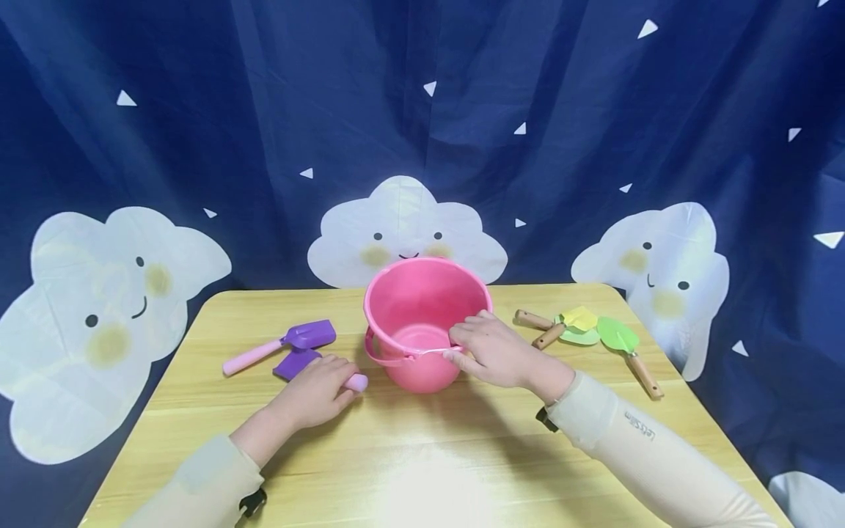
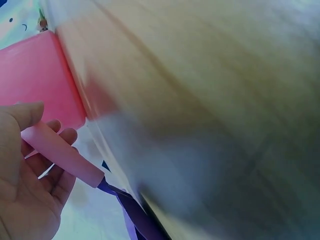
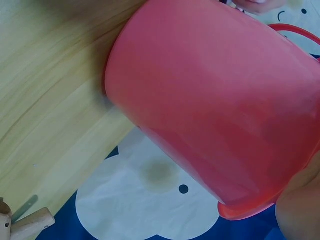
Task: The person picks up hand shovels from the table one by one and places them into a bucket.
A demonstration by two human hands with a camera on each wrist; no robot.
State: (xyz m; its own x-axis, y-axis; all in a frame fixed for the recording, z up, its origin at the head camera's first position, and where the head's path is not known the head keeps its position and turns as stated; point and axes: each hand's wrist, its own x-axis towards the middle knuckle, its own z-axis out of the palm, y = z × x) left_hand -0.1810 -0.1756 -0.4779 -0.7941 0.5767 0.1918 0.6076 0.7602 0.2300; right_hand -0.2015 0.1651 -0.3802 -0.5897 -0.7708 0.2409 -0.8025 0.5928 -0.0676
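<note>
My left hand (image 1: 317,392) holds a toy shovel by its pink handle (image 2: 70,157), with thumb and fingers around it. The shovel's purple blade (image 1: 295,362) points away to the left, close over the table. A pink plastic bucket (image 1: 422,375) stands upright in the middle, its open top tilted into my view and its handle hanging down in front. My right hand (image 1: 496,352) grips the bucket's rim at the near right side, fingers over the edge and thumb outside. In the right wrist view the bucket wall fills the middle, with part of that hand (image 3: 300,205) at the rim.
Left of the bucket lies another purple shovel (image 1: 313,334) with a pink handle. To the right lie a green trowel (image 1: 617,334) and overlapping yellow and green tools (image 1: 581,318) with wooden handles. The wooden table (image 1: 356,455) ends at a blue cloud-patterned curtain (image 1: 422,139).
</note>
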